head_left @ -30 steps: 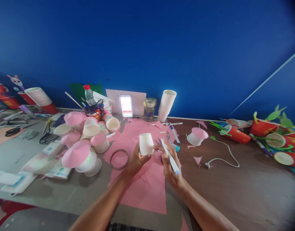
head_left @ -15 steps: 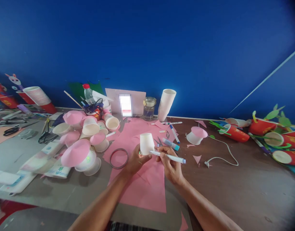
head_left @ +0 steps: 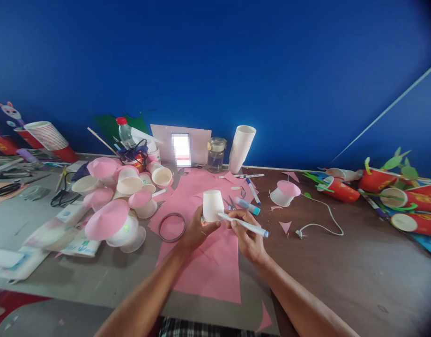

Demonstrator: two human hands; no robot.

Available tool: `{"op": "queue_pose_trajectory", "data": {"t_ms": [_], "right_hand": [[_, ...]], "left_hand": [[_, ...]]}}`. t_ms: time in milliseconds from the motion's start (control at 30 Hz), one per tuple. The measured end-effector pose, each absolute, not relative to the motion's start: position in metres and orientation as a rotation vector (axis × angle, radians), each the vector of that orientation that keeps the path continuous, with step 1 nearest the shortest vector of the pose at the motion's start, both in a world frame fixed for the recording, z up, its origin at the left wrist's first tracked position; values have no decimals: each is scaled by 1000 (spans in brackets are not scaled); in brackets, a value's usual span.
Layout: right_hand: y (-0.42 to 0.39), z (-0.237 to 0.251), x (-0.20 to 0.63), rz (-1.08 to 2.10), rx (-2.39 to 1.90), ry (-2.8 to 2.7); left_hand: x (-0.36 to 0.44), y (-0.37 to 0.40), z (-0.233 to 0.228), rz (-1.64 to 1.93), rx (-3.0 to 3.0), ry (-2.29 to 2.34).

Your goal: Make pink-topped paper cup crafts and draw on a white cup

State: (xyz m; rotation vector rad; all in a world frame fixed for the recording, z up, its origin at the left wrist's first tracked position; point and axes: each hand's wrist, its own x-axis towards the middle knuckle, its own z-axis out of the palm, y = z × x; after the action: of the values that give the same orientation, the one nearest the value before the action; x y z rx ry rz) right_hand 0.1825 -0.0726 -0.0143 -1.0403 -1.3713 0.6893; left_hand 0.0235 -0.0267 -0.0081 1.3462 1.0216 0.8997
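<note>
A white paper cup point(head_left: 212, 205), turned bottom up, is gripped near its lower edge by my left hand point(head_left: 197, 229). My right hand point(head_left: 249, 238) pinches a white marker point(head_left: 248, 225) with a pale blue end; its tip points at the cup's lower right side and seems to touch it. Pink paper point(head_left: 208, 276) lies under both hands. A roll of tape point(head_left: 172, 228) rests to the left of my left hand. Past my right hand are a glue stick point(head_left: 247, 206) and scissors partly hidden behind it.
Paper cups with pink cone tops point(head_left: 108, 220) crowd the left. A tall cup stack point(head_left: 242, 149) and a glass jar point(head_left: 216, 154) stand by the blue wall. One pink-topped cup point(head_left: 285, 194), a white cable point(head_left: 328, 213) and red cups point(head_left: 338, 189) are at right.
The view has shifted slightly, so everything sits a little further left and higher. Both hands keep their hold, and the marker tip stays at the cup's lower right side.
</note>
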Motion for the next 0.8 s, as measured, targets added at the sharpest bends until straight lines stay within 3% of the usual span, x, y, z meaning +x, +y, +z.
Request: {"op": "queue_pose_trajectory", "data": {"t_ms": [600,800], "right_hand": [[-74,-8,180,727,-1040,-1340],[-74,-8,180,573,-1068,-1445]], "left_hand": [[24,-25,-16,945,1389,995],[26,-27,-11,956,1366,940]]}}
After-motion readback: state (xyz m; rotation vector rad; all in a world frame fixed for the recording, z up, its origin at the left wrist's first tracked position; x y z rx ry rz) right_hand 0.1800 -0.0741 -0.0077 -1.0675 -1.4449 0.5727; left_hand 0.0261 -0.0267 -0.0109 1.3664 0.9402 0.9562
